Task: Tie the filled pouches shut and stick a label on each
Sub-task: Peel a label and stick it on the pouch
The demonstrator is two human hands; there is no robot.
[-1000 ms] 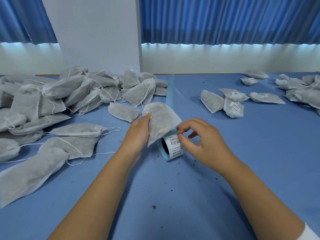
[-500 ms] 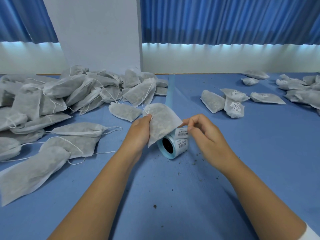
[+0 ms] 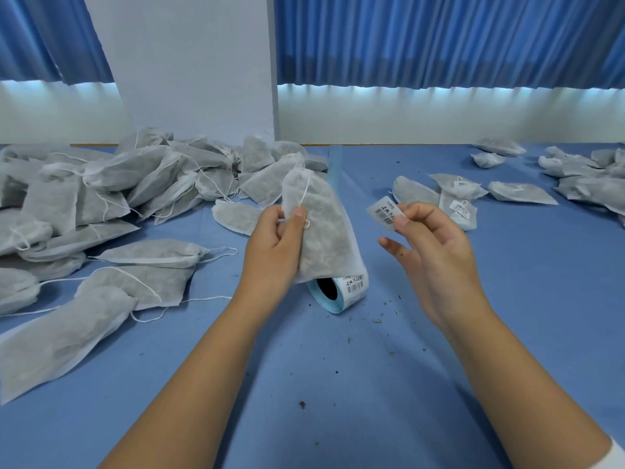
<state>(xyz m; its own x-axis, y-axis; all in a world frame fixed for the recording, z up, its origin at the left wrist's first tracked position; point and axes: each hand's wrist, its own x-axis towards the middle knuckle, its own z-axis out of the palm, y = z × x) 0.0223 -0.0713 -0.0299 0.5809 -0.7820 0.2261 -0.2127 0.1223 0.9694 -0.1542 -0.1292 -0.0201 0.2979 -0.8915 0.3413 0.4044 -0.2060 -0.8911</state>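
Note:
My left hand grips a filled white fabric pouch upright above the table, its drawstring hanging down the front. Between thumb and forefinger, my right hand pinches a small white barcode label, held up to the right of the pouch and apart from it. The label roll lies on its side on the blue table just below the pouch, and its blue backing strip runs away behind the pouch.
A big heap of pouches with loose strings covers the left of the table. Labelled pouches lie at the right middle, with more pouches at the far right. Dark crumbs dot the blue tabletop.
My right hand peeled a label off the roll and lifted it up to the right. My left hand raised the pouch and turned it more upright.

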